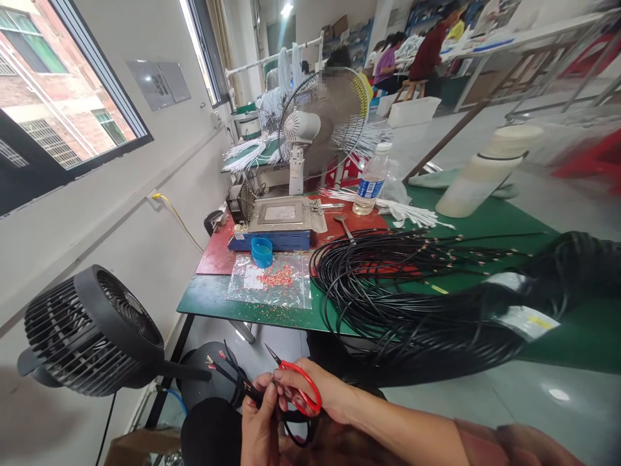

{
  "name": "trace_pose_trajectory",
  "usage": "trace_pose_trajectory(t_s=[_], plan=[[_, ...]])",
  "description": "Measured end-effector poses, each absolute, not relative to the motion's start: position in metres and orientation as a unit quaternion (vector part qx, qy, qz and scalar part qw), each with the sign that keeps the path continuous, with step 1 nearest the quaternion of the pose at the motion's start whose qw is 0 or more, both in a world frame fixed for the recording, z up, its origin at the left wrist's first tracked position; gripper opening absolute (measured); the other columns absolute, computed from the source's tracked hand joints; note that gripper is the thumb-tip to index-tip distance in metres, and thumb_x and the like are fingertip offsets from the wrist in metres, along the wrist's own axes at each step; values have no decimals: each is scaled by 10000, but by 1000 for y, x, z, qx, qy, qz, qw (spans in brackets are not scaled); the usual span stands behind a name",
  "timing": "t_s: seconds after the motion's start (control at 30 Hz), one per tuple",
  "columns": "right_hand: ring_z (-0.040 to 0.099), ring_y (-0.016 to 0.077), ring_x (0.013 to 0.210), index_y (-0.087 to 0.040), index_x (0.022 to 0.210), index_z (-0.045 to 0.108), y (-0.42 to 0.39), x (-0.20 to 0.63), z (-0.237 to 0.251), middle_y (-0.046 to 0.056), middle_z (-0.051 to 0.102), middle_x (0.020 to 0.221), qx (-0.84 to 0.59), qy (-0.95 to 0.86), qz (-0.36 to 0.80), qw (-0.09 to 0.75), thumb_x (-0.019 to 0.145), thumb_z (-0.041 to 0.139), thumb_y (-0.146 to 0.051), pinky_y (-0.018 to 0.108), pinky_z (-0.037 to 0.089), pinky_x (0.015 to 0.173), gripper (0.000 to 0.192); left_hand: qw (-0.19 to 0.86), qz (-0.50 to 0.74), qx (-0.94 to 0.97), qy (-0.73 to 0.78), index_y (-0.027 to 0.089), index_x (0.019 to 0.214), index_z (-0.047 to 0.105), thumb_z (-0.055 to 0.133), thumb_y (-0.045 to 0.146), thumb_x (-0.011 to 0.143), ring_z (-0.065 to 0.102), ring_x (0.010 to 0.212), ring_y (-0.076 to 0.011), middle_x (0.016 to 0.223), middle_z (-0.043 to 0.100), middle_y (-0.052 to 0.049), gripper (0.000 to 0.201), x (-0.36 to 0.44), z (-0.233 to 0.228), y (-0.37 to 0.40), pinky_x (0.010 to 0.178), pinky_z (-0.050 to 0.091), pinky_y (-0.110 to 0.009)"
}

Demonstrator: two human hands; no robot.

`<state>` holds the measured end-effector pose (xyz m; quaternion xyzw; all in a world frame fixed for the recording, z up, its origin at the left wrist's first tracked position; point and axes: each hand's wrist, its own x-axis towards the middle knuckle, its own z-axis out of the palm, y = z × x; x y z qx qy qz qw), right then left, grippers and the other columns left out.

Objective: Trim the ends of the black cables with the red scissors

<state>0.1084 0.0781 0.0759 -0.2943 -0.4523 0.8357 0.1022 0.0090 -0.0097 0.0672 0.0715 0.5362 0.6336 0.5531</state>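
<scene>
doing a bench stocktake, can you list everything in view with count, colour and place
scissors: one, red handles, in the right hand
cable ends: a few, black with stripped tips, pinched in the left hand
cable coil: one large bundle, black, on the green table
plastic bag: one, clear with red bits, table front
cup: one, blue, beside the bag
machine: one, grey on blue base, table rear
bottle: one, clear, behind the coil
white fan: one, table rear
black fan: one, lower left
left hand: one, bottom centre
right hand: one, bottom centre
</scene>
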Motion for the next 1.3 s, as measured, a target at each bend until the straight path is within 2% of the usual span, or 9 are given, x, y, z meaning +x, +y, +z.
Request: trace_pose_trajectory(t_s=[0.27,0.67,0.83,0.93,1.13,1.3], plan=[[318,33,333,-129,517,496,82,109,75,-22,494,424,-303,-454,834,72,663,541,-624,183,175,350,518,555,629,94,537,152,676,563,609,260,666,474,519,-43,536,550,31,118,7,68,-8,552,394,-182],[362,38,365,-112,564,562,75,109,81,-5,514,498,-317,-414,852,47,698,543,-530,179,212,351,439,566,628,61,531,167,687,544,606,277,667,496,502,-72,509,539,34,127,9,67,-9,557,428,-238],[360,43,364,-111,530,553,77,110,80,4,529,477,-319,-443,833,87,704,537,-505,184,212,354,431,558,621,59,547,168,691,536,613,284,663,485,492,-55,503,533,41,143,9,67,-9,511,386,-193],[343,28,348,-120,488,507,77,110,81,-6,524,450,-315,-459,824,111,702,538,-545,177,209,361,476,557,611,83,556,169,689,537,584,295,688,492,503,-57,511,538,37,135,9,69,-8,539,389,-202],[326,26,335,-123,491,501,75,110,81,-15,524,446,-314,-459,823,114,658,585,-567,183,207,362,481,562,609,103,551,159,655,550,583,301,685,514,515,-79,517,536,29,148,11,74,-7,547,402,-228],[357,33,363,-111,475,530,75,110,91,-28,475,407,-314,-449,830,104,654,597,-546,187,227,400,475,557,619,68,550,165,653,545,606,290,667,492,515,-62,519,540,37,140,11,69,-8,560,404,-218]])
